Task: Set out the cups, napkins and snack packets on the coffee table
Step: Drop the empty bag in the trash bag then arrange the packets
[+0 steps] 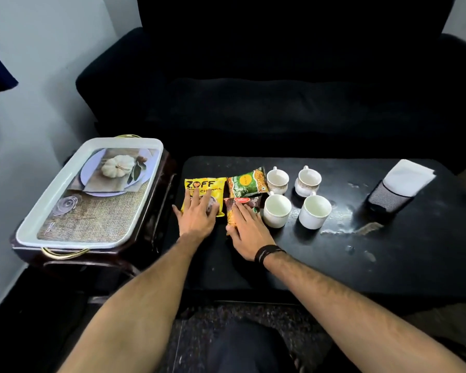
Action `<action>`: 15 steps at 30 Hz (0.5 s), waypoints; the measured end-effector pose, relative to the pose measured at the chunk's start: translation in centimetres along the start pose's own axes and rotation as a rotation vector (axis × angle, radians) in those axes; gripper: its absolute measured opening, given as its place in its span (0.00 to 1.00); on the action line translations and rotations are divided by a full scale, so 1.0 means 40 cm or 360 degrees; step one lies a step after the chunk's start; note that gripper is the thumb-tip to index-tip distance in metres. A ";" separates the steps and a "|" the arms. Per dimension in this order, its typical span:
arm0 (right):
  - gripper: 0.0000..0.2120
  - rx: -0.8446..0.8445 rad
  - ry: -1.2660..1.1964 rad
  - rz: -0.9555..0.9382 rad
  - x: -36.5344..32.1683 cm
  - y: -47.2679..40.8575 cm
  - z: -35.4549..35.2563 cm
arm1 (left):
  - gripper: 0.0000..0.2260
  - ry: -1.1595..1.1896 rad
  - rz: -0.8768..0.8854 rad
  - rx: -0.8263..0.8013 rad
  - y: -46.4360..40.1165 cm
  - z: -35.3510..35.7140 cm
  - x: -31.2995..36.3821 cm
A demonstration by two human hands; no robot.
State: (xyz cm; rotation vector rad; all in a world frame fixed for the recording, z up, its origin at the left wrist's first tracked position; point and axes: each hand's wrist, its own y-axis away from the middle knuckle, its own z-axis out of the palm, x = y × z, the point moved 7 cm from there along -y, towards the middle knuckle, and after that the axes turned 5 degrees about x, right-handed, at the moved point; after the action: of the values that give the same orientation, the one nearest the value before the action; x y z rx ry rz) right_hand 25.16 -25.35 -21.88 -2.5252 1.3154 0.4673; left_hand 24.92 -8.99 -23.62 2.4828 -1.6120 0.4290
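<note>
- On the black coffee table (334, 265) we laid our left hand (198, 215) flat, fingers spread, on a yellow snack packet (203, 188); it read "ZOFF" in dark letters, and the line beneath was half hidden by our fingers.
- Our right hand (249, 232) lay open, fingers together, pressing a brown-and-orange packet (240, 204); its red label was too small to read, and our palm hid its near end.
- Just behind that one lay a green packet (246, 183) with a yellow round badge whose writing we could not make out.
- Four white cups (293, 196) stood upright just beside the packets, two behind and two in front; the back pair showed a faint pattern.
- White napkins (408, 175) stood in a dark mesh holder (388, 197), well apart toward the table's right end.
- At our left, a white tray (89, 192) printed with a pumpkin sat on a dark side table (92, 262).
- We wore a dark band (267, 253) at the right wrist.
</note>
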 end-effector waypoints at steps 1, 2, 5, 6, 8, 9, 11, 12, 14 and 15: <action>0.29 0.0023 -0.0012 -0.0017 -0.002 -0.001 -0.005 | 0.26 0.0032 -0.0005 0.0046 0.013 0.002 -0.004; 0.28 0.0071 -0.0022 -0.0039 -0.006 -0.004 -0.015 | 0.26 0.0066 -0.0013 0.0096 0.029 0.005 -0.008; 0.26 0.0354 0.0025 -0.0072 -0.026 -0.044 -0.075 | 0.26 0.0116 -0.0034 0.0232 0.082 0.008 -0.021; 0.26 0.0419 0.0037 -0.0029 -0.025 -0.071 -0.096 | 0.26 0.0108 -0.0033 0.0254 0.095 0.010 -0.021; 0.28 0.0421 0.0024 0.0172 -0.015 -0.133 -0.123 | 0.26 0.0089 -0.0047 0.0279 0.108 0.012 -0.027; 0.30 0.0364 0.0013 0.0306 -0.005 -0.160 -0.125 | 0.27 0.0080 -0.0057 0.0293 0.108 0.011 -0.028; 0.36 0.0209 0.0029 0.0492 0.005 -0.199 -0.107 | 0.28 0.0080 -0.0090 0.0316 0.103 0.010 -0.029; 0.38 0.0135 0.0041 0.0542 0.007 -0.216 -0.090 | 0.29 0.0090 -0.0103 0.0322 0.099 0.011 -0.029; 0.38 0.0037 0.0001 0.0594 0.010 -0.248 -0.058 | 0.29 0.0097 -0.0113 0.0335 0.094 0.014 -0.030; 0.36 0.0014 -0.0027 0.0585 0.012 -0.263 -0.053 | 0.30 0.0095 -0.0119 0.0348 0.096 0.015 -0.028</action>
State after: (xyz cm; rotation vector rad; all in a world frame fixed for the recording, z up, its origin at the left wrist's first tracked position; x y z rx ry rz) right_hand 34.46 -20.59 -19.33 -2.2678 1.7775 0.5500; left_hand 21.09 -9.76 -24.65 2.6479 -1.5174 0.6960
